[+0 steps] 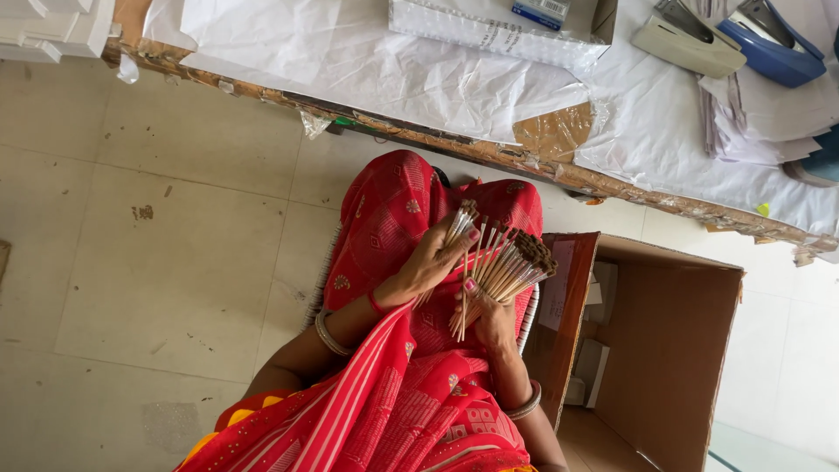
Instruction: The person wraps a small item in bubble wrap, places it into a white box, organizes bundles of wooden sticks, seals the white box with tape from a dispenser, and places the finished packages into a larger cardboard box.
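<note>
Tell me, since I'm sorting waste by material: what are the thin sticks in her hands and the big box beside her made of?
Sticks: probably bamboo or wood, pale matte shafts with dark coated tips. Box: corrugated cardboard, plain brown, matte, with folded flaps. Left hand and right hand both grip sticks.

An open brown cardboard box [664, 350] stands on the floor below the table's edge [489, 153], small pale packets [601, 293] inside it. On the table above the box lies a flat clear-wrapped white package [489, 33], a small blue-and-white labelled carton [540, 10] resting on it.
</note>
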